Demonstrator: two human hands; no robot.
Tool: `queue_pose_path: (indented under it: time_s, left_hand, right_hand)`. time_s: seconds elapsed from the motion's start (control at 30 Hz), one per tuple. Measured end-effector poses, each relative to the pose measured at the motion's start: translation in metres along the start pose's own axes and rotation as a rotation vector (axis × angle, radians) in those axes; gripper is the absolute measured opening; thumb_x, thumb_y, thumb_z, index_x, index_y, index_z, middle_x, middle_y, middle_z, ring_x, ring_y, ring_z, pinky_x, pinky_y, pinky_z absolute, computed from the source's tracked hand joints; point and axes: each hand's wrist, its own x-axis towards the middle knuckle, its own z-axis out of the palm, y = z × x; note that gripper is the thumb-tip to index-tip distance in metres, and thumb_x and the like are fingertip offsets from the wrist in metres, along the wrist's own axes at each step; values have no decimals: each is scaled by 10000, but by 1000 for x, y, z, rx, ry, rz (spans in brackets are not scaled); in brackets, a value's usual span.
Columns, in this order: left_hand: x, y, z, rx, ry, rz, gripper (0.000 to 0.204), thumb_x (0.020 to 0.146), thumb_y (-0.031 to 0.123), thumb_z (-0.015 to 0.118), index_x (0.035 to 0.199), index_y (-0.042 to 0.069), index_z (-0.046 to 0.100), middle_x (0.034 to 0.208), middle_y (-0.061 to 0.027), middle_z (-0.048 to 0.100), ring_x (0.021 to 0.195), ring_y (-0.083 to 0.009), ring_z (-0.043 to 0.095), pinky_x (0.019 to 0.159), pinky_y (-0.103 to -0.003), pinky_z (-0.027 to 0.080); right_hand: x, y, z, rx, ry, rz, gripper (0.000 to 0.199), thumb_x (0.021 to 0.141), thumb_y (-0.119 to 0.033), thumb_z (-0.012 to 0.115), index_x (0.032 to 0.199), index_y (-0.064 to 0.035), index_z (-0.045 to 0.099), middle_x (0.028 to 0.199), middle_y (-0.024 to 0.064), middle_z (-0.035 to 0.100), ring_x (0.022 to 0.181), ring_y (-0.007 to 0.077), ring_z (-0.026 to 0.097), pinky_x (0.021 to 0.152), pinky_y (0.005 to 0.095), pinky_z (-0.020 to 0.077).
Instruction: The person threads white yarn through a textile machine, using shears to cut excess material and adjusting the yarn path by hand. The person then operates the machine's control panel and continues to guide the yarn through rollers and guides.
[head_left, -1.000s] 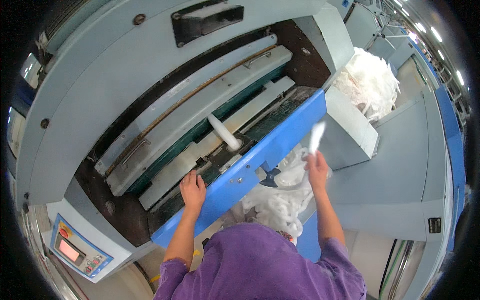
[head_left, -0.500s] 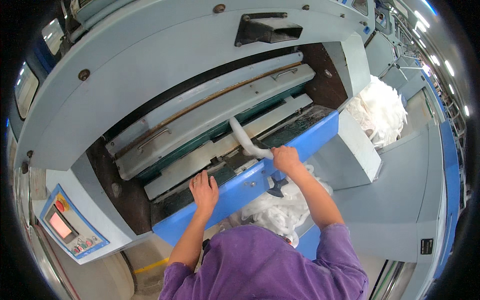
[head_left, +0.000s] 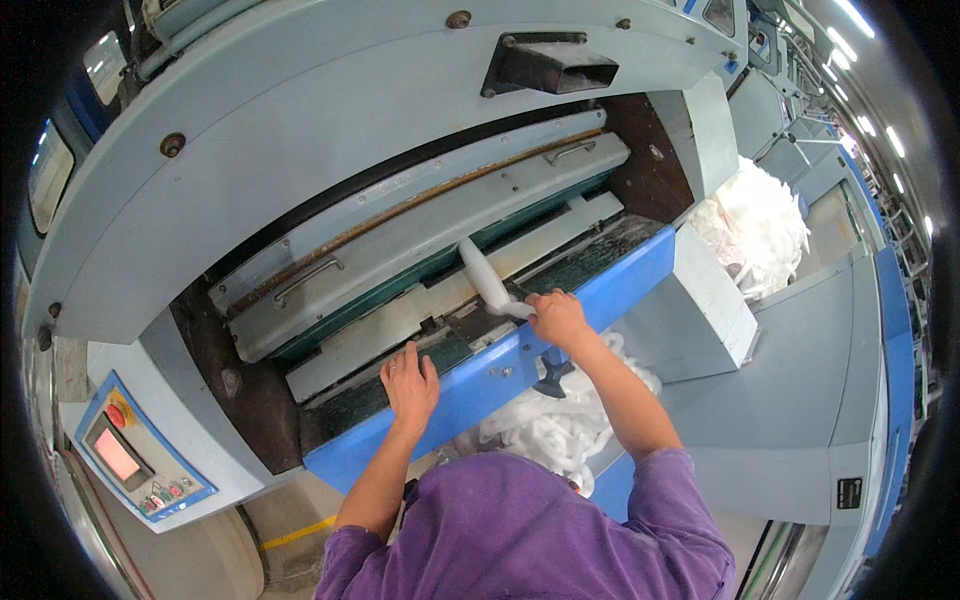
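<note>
A thick white fibre sliver [head_left: 484,276] comes out of the middle of a long slot in the grey machine. Its near end thins and bends right, where my right hand [head_left: 557,319] has its fingers closed around it. My left hand [head_left: 409,386] lies on the top edge of the blue front panel [head_left: 480,372], fingers stretched and holding nothing. Between the hands, below the sliver, sits a narrow guide [head_left: 470,322] in the dark ledge.
Loose white sliver [head_left: 555,425] is heaped under the panel, by a black knob [head_left: 553,380]. More white fibre [head_left: 752,230] piles up at the right. On the left is a control panel [head_left: 140,445] with a red button. A black nozzle [head_left: 560,68] juts out overhead.
My right hand has shifted slightly left, still gripping the sliver's end, and the sliver between slot and hand has become shorter and thicker-looking. My left hand stays in place.
</note>
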Motion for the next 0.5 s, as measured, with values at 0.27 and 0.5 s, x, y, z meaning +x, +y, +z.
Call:
queue_pose_path:
  time_s: [0.27,0.5]
  left_hand:
    - [2,-1,0,-34,-37,-18,414,919,209,527,1254,-34,529,1092,-232,631,1054,-378,572,1008,-496,352]
    - [2,-1,0,-79,-37,-22,399,913,206,537,1239,-25,548,1064,-229,642,1026,-372,588,995,-499,367]
  right_hand:
    - [26,39,35,366,464,11,263,865,-288,617,982,-62,681,1069,158,646,1069,365,558,914,492,449]
    - [25,73,76,53,530,261,498,954,-432,468,1247,-49,592,1440,253,394,1377,439,274,1130,507,219]
